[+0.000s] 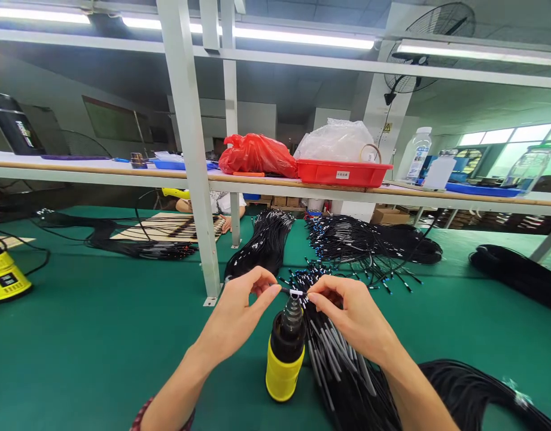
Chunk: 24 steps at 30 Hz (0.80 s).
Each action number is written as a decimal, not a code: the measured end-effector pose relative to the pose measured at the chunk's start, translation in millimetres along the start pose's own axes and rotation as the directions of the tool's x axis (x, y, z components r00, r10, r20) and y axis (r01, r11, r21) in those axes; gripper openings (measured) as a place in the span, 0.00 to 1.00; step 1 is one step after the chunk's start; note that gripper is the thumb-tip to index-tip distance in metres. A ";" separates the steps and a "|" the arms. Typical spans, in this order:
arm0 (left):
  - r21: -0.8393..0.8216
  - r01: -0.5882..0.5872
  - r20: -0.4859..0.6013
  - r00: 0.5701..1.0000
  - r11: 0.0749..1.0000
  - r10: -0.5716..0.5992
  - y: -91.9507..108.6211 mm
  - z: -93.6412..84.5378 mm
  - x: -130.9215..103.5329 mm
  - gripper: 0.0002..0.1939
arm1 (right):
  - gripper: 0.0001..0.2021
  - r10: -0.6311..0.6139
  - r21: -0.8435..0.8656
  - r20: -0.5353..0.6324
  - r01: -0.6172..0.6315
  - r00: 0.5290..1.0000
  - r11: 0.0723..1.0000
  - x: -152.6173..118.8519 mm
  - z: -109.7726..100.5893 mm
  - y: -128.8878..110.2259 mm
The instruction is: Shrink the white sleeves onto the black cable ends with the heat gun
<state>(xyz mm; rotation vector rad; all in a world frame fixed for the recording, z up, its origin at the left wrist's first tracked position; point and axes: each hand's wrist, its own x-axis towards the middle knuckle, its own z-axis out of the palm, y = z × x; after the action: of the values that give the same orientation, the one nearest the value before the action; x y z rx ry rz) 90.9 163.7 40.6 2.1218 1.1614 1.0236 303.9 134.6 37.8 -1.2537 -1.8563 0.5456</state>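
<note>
A thin black cable with a white sleeve (295, 293) stretches between my two hands. My left hand (246, 302) pinches it on one side of the sleeve, and my right hand (342, 305) pinches it on the other. Just below the sleeve is the metal nozzle of a yellow and black heat gun (285, 365), standing upright on the green table. Whether the sleeve touches the nozzle I cannot tell. To the right of the heat gun lies a bundle of black cables (342, 359) with grey sleeves, partly behind my right hand and forearm.
More black cable bundles (266, 239) lie at the back and right. A white post (198, 179) rises left of my hands, carrying a shelf with a red tray (344, 173) and bottles. Another yellow heat gun (6, 275) stands far left. A person's hand (226, 224) rests across the table.
</note>
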 end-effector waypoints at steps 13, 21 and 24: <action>0.016 0.026 0.077 0.997 1.000 -0.027 2.0 -0.3 0.0 0.17 | 0.06 0.019 0.004 -0.001 -0.019 1.000 1.000 1.0 1.4 -0.9; -0.043 0.011 0.034 0.999 0.999 -0.010 -0.6 -0.1 -0.3 0.09 | 0.05 0.053 0.008 -0.019 -0.053 0.998 0.999 3.9 4.3 -0.2; -0.049 -0.004 0.022 1.000 0.999 0.005 -0.6 -0.2 -0.9 0.07 | 0.08 0.057 -0.009 0.005 -0.057 0.998 0.998 3.0 3.7 1.3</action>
<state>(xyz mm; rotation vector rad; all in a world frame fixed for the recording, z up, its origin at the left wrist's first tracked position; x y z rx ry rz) 90.2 163.2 39.9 2.0932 1.1101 1.0181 301.1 138.3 35.9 -1.3162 -1.8336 0.5722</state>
